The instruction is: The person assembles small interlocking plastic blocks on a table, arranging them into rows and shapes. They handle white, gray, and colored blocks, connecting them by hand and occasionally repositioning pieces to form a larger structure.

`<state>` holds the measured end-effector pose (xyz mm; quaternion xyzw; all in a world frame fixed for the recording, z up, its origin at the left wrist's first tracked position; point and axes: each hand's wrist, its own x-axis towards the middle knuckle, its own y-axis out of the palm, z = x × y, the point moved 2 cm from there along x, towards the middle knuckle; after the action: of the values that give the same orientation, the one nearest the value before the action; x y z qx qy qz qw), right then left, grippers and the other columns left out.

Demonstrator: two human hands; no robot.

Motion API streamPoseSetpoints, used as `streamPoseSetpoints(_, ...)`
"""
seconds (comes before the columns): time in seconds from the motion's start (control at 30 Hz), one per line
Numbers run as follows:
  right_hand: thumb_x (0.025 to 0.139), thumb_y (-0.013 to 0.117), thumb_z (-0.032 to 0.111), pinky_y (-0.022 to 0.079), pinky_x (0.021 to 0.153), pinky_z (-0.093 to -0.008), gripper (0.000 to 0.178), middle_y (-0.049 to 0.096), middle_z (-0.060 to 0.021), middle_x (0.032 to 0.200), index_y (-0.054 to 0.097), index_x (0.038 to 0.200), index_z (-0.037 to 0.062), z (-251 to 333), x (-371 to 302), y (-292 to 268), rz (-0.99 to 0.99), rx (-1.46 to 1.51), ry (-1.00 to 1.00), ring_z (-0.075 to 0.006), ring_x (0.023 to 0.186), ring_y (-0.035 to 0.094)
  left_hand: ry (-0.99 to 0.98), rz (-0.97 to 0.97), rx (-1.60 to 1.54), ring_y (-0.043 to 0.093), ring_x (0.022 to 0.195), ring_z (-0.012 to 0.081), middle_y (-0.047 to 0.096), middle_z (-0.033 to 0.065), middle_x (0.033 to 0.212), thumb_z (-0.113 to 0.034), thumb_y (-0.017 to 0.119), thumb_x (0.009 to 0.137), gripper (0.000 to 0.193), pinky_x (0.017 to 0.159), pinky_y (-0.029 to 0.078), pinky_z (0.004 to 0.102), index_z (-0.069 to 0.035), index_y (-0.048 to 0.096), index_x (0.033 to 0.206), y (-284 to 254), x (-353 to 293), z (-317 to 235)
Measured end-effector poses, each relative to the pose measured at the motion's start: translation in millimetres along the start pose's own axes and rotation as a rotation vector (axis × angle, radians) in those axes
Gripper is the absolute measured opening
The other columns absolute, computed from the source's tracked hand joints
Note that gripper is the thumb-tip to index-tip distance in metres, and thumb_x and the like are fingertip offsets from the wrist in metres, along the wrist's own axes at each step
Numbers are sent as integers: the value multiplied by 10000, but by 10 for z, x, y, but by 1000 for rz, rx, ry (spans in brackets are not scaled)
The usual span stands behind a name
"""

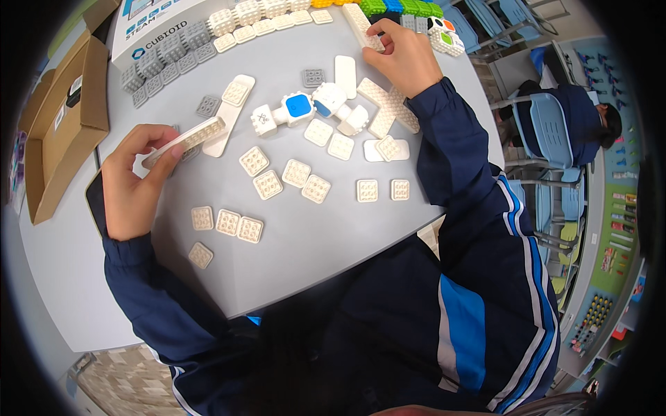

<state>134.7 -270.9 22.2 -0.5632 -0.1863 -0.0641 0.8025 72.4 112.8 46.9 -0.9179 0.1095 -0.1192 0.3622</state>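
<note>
My left hand point(135, 177), over the table's left side, pinches a long white studded plate point(187, 137) between thumb and fingers, tilted above the tabletop. Beyond it lies another white plate point(218, 132) with a square white tile point(236, 92) at its far end. Reaching to the far right, my right hand point(406, 57) has its fingers closed on a long white studded bar point(362, 29); whether the bar is lifted, I cannot tell. Between my hands are two white jointed blocks, one with a blue square face point(300, 105), the other point(336, 104) beside it.
Several square white tiles point(267, 184) are scattered across the grey table point(277, 277). Crossed white studded bars point(381, 111) lie near my right forearm. Grey cubes point(173, 48) and white cubes point(246, 12) line the far edge by a box. An open cardboard box point(66, 139) stands left. A person point(565, 125) sits at right.
</note>
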Motion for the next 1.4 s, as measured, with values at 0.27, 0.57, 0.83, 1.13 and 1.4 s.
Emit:
streamPoseSetpoints(0.27,785,740,253,551,676,-356,368,669,-150,817,686,1113,94,13,-2,-16,39,-95,37,-258,693,668,-2,19,-15,588,908,124,678,32,915,-80,706,880,155,874,448,265,17,674,996,13,9,-27)
streamPoseSetpoints(0.57,786,733,246,549,678,-368,372,664,-147,780,695,1114,75,-41,20,35,-12,-67,-30,-276,679,668,-11,15,-10,590,920,119,676,33,914,-75,712,882,155,861,451,264,13,680,1004,25,8,-16)
streamPoseSetpoints(0.83,818,750,297,551,686,-366,382,696,-137,890,700,1125,75,17,-14,0,-36,-169,-27,-250,765,683,14,7,-52,585,919,116,670,29,915,-84,714,888,146,849,451,260,13,671,989,45,6,-35)
streamPoseSetpoints(1.13,870,757,228,457,624,-240,262,684,-29,852,731,1092,91,395,-160,-414,178,239,-179,-106,750,618,-223,-24,-498,595,842,93,724,96,943,-174,613,998,209,792,454,236,-39,550,1143,66,-28,-50)
streamPoseSetpoints(1.4,850,763,101,478,697,-260,190,681,-51,836,734,1021,23,633,-367,-650,443,484,-227,-136,752,610,-168,-116,-865,667,874,172,709,173,1005,-203,511,1035,225,818,514,284,1,519,1130,-33,-15,32)
